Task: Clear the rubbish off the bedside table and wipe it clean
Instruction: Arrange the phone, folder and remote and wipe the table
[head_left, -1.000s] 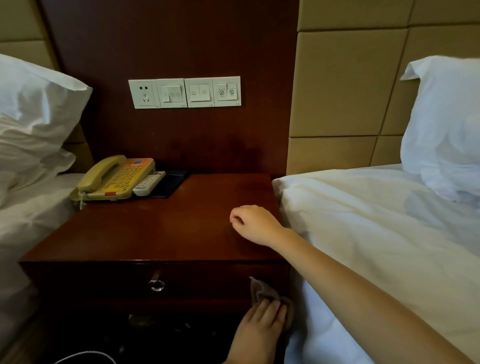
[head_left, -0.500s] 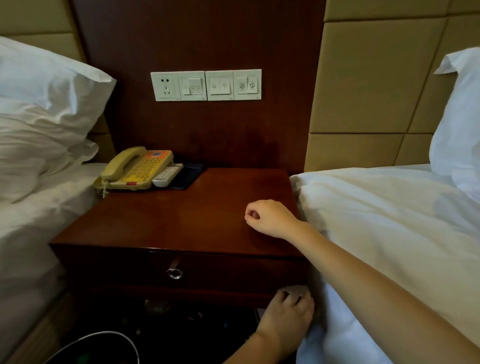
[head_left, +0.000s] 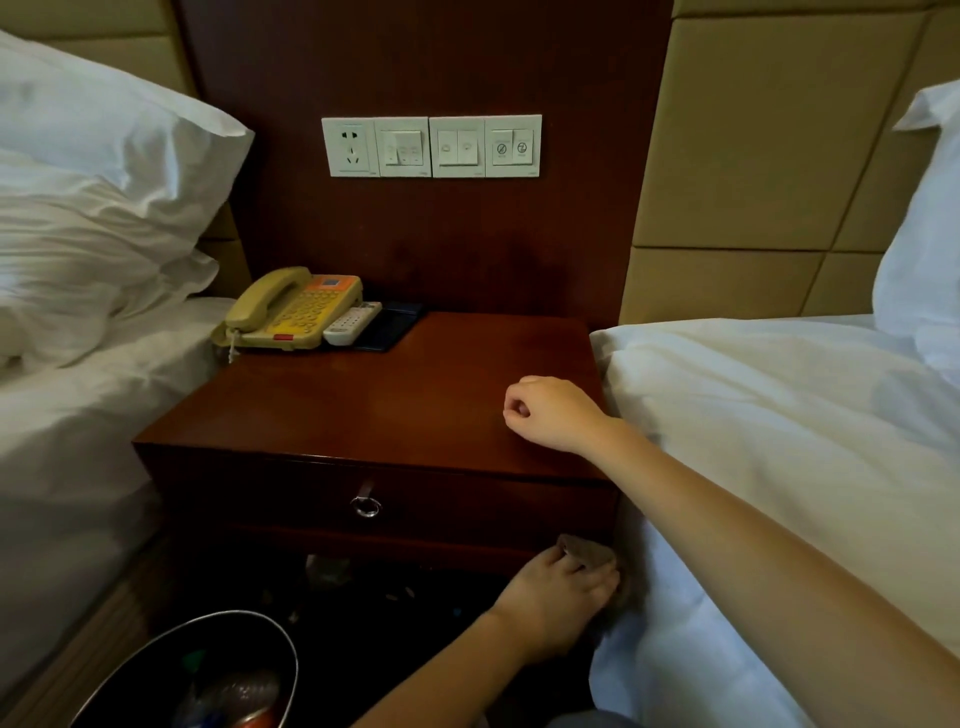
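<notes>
The dark wooden bedside table (head_left: 363, 405) stands between two beds, and I see no rubbish on its top. My right hand (head_left: 553, 413) rests on the top near the right edge, curled in a loose fist that holds nothing visible. Lower down, my left hand (head_left: 556, 597) holds a brownish cloth (head_left: 587, 551) against the lower right corner of the table's front, below the drawer. Part of the cloth sticks out above my fingers.
A yellow telephone (head_left: 293, 309), a white remote (head_left: 352, 322) and a dark folder (head_left: 395, 325) sit at the table's back left. A metal-rimmed bin (head_left: 208, 670) with rubbish stands on the floor at lower left. White beds (head_left: 779, 415) flank the table; the drawer has a ring pull (head_left: 365, 506).
My left hand has shifted along the lower front of the table, and the cloth shows above my fingers again. The view has turned left, so the bin is in sight. My right hand stays put.
</notes>
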